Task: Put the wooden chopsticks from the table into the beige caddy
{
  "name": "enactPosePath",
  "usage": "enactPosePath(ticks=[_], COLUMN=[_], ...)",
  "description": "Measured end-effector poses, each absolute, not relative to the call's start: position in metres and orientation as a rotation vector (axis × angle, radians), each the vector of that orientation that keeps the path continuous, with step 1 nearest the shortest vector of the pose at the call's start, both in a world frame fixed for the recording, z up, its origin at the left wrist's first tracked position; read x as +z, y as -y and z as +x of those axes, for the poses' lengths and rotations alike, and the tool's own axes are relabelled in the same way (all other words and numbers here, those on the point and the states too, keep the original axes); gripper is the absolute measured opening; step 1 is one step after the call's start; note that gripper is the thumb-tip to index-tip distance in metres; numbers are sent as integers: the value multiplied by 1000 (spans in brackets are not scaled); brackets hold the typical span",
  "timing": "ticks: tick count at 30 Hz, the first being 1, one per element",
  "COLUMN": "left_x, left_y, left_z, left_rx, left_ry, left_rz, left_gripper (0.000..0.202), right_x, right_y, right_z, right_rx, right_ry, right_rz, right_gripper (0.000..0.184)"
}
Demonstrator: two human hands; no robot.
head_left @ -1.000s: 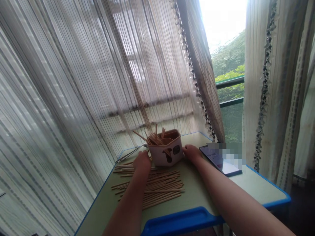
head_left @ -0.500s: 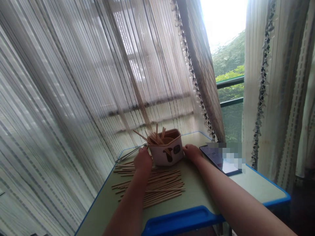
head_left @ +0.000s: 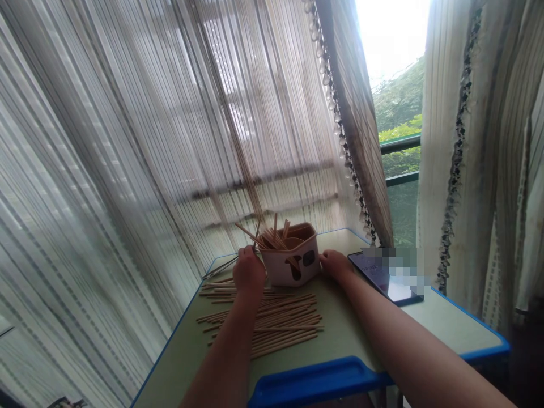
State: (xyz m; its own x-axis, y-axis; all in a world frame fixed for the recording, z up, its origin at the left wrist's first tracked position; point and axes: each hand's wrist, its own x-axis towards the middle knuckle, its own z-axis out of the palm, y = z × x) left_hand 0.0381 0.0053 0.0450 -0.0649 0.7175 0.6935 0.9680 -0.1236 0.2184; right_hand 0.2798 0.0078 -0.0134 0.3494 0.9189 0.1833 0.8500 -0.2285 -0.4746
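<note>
My left hand (head_left: 249, 272) sits at the cup's (head_left: 293, 262) nine o'clock, fingers curled on something I can't make out; my right (head_left: 335, 264) touches its three o'clock side. Sticks (head_left: 272, 326) lie crosswise at six.

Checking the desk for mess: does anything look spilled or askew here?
Yes. Many wooden sticks lie loose across the table in front of the container, while those inside the container lean out at mixed angles. The phone lies flat beside the right hand.
</note>
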Motion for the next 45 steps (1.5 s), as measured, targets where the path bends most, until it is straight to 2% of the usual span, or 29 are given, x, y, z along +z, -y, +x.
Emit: enactPosePath(ticks=[9, 35, 45], left_x=[51, 48, 56], left_y=[2, -3, 5], left_z=[39, 36, 36], left_rx=[-1150, -1233, -1512], left_ry=[1742, 1701, 1564], left_rz=[-1893, -1972, -1832], left_gripper=[20, 16, 17], right_x=[-14, -18, -16], right_y=[-10, -16, -16], right_z=[280, 280, 281], right_rx=[175, 194, 209], right_ry=[1555, 1553, 1561], right_rz=[-2152, -2153, -2158], right_gripper=[38, 39, 41])
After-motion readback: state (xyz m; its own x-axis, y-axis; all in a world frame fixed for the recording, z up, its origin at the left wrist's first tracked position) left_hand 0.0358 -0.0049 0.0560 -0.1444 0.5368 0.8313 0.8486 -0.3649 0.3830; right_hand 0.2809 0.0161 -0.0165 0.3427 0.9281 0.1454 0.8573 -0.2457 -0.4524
